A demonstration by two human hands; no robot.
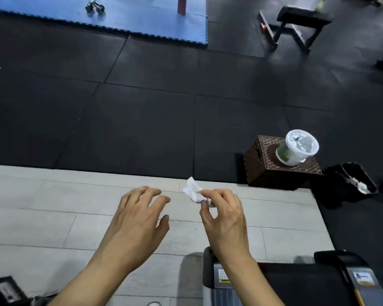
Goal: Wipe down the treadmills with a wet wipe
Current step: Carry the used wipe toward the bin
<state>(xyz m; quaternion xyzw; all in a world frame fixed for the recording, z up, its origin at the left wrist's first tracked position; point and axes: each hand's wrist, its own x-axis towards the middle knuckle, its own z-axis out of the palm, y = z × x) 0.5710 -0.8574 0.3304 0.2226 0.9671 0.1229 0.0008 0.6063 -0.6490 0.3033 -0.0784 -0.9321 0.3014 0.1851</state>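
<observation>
My right hand (224, 214) pinches a crumpled white wet wipe (194, 191) between thumb and fingertips, held up over the light tiled floor. My left hand (139, 214) hovers just left of it with fingers spread and holds nothing. The end of a treadmill (301, 283), with a dark belt and grey side rails, lies at the bottom right under my right forearm. A white tub of wipes (296, 149) with its top open stands on a brown wicker box (265, 166) to the right.
A black bin (349, 182) with white waste inside sits right of the wicker box. Dark rubber floor tiles fill the middle. Farther off are a blue mat (142, 16) with dumbbells (94, 6) and a black bench (296, 25). A black object (5, 290) is at bottom left.
</observation>
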